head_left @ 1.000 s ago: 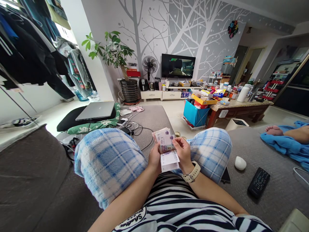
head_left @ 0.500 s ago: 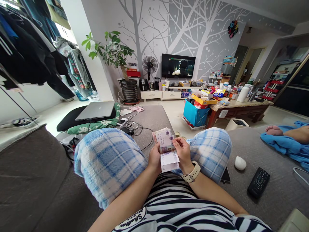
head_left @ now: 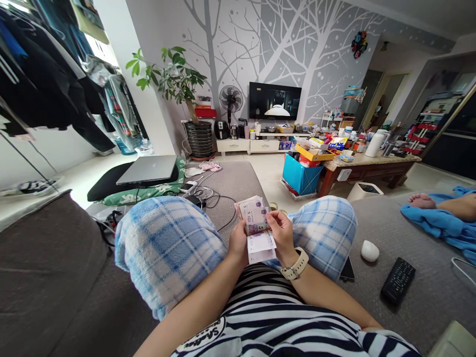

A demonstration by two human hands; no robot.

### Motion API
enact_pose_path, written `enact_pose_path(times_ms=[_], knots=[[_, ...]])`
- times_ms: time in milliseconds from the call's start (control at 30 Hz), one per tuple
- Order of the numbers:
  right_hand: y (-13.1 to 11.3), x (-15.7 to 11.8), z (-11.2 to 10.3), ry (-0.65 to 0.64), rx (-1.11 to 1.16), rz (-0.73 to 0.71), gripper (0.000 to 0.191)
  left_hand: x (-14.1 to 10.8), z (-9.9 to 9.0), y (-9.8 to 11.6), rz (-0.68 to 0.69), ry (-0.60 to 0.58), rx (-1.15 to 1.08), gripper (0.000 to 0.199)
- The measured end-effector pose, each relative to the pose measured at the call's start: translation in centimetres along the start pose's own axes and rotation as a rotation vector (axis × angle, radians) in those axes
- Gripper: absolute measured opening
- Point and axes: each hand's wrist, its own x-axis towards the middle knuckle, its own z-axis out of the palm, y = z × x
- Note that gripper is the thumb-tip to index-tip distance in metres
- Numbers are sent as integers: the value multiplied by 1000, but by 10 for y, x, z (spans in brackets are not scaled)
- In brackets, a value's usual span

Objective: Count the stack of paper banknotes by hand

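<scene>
A small stack of purplish banknotes (head_left: 256,218), marked with a 5, is held between my hands above my lap. My left hand (head_left: 238,241) is closed round the stack's left edge, its thumb on top and its other fingers hidden underneath. With thumb and forefinger my right hand (head_left: 281,234) pinches the right edge of the upper notes; a cream watch (head_left: 295,264) is on that wrist. The lower ends of some notes hang down towards my striped shirt (head_left: 275,297). Blue-and-white plaid trousers (head_left: 167,248) cover my knees on both sides.
On the grey sofa to my right lie a white mouse (head_left: 370,251), a black remote control (head_left: 397,281) and a phone (head_left: 347,270). Another person's foot (head_left: 422,200) rests by a blue cloth. A laptop (head_left: 148,170) and tangled cables (head_left: 208,197) are at the left.
The top note has shifted slightly between my fingers, its upper end now fanned a little differently. Both hands stay in nearly the same place. The television picture has changed.
</scene>
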Motion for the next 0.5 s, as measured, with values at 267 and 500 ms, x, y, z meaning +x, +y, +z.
enact_pose_path(times_ms=[267,500], knots=[[0,0,-1,4,-15,-2,27,3,-3,-3,-15,-6,-14,18],[-5,-1,1,-14,25,29,28,2,-4,-3,-15,-6,-50,20]])
